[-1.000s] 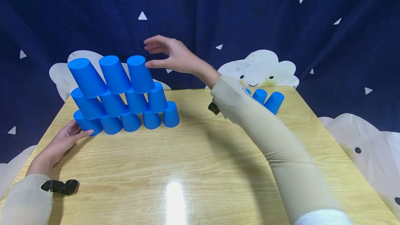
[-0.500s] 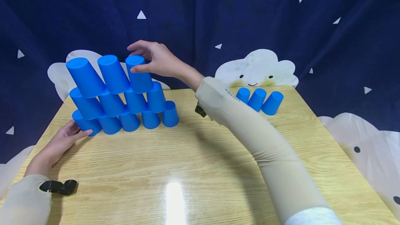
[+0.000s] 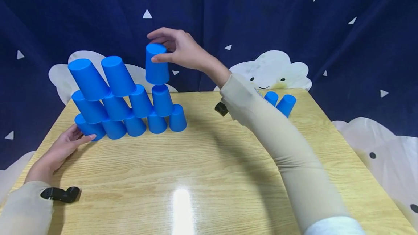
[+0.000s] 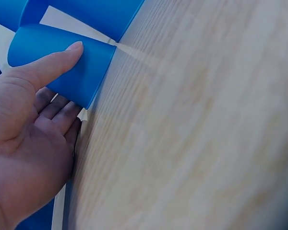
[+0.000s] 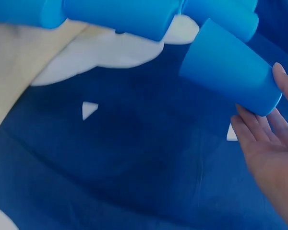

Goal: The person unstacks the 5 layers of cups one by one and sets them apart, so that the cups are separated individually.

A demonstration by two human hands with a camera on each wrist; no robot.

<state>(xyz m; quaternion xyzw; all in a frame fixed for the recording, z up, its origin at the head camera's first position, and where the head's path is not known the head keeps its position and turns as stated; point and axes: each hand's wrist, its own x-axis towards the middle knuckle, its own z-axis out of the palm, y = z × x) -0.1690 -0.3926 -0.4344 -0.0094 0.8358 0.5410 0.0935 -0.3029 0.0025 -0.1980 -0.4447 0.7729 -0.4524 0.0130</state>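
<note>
My right hand (image 3: pixel 186 52) pinches an upside-down blue cup (image 3: pixel 157 69) near its closed top, thumb on the near side. That cup hangs above the right end of the stack's middle row, apart from the cups beneath. In the right wrist view the held cup (image 5: pixel 230 69) is tilted between thumb and fingers. At the stack's lower left, my left hand (image 3: pixel 66 143) holds the end cup (image 3: pixel 89 128) of the bottom row. The left wrist view shows the thumb across this cup (image 4: pixel 86 67) and the fingers on its other side. Two blue cups (image 3: pixel 118 76) stand on the top row.
Blue upside-down cups form the stack's middle row (image 3: pixel 141 100) and bottom row (image 3: pixel 177 118). More cups (image 3: pixel 286 104) stand at the table's back right, partly behind my right sleeve. A dark blue curtain (image 3: pixel 261 13) hangs behind the wooden table (image 3: pixel 137 177).
My right hand moved onto the top row's right cup, took hold of it and lifted it up and to the right. The left hand stayed at the bottom-row cup.
</note>
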